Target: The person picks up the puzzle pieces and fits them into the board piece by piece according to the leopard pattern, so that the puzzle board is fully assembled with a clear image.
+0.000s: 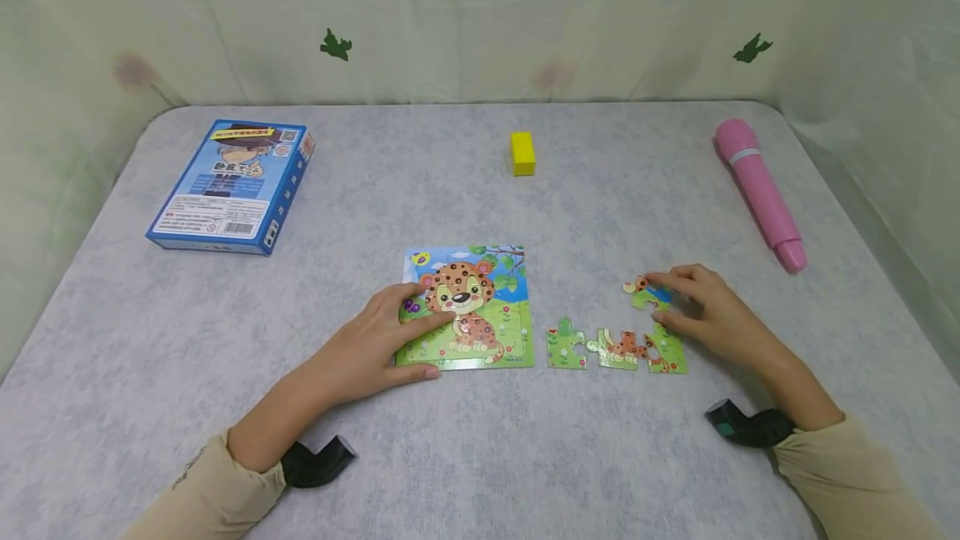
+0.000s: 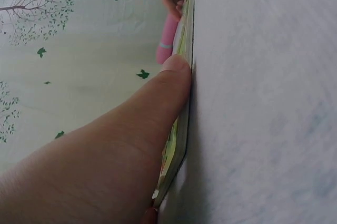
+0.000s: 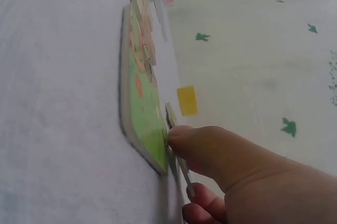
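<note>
We read the dial from the centre of the board (image 1: 504, 340), twelve at the far edge of the table (image 1: 465, 457). Just past three o'clock, three loose pieces (image 1: 619, 351) lie in a row beside the board; we find the leftmost slightly apart and cannot tell whether the other two interlock. The left hand (image 1: 375, 340) is spread over the board's nine o'clock side, thumb along its near edge; we judge light pressure enough. The right hand (image 1: 701, 307) pinches a fourth piece (image 1: 647, 293) between thumb and index finger, at three o'clock, just beyond the row's right end; it appears tilted. We advise levelling it, lining up tab and socket before pressing straight down, and lifting the thumb clear of the row. Farther off we note the pink wand (image 1: 760, 186) near two, the box (image 1: 225, 182) near ten, the yellow block (image 1: 522, 154) near one.
</note>
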`<state>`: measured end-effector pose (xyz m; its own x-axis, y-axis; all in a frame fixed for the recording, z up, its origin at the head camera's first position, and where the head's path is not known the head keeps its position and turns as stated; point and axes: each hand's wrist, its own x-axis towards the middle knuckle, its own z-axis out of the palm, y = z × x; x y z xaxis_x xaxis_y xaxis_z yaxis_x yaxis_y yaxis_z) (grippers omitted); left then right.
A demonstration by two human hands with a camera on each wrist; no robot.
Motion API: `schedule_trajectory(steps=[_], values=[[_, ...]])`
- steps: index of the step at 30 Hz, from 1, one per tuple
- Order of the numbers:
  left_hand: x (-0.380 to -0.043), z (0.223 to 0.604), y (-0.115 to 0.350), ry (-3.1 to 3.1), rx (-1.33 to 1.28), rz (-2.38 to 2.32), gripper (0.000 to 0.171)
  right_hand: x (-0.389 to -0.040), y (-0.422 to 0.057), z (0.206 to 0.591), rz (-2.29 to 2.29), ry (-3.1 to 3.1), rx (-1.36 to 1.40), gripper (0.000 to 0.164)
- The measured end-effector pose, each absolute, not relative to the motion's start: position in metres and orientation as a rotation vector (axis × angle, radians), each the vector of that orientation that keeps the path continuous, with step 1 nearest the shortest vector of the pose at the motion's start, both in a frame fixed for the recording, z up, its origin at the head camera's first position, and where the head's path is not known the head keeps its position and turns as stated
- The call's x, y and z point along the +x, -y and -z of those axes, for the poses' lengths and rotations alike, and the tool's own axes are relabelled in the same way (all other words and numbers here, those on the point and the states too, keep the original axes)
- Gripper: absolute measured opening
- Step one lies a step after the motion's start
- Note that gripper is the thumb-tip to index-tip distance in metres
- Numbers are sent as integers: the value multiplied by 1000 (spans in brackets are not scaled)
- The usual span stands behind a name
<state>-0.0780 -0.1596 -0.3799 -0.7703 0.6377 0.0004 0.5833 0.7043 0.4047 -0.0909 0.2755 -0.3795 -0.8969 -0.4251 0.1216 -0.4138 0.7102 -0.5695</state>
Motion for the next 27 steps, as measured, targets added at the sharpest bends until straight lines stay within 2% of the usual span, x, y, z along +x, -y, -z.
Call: schedule_trajectory(steps=[10, 19, 27], values=[[-77, 379, 159, -2758, 1008, -602, 63, -87, -255, 367, 1035, -2966, -753, 48], [-76, 377, 158, -2763, 1002, -605, 61, -89, -200, 353, 1189, -2884, -1029, 52], [-76, 378, 156, -2810, 1084, -576, 61, -95, -155, 358, 1047, -2697, -1051, 46]])
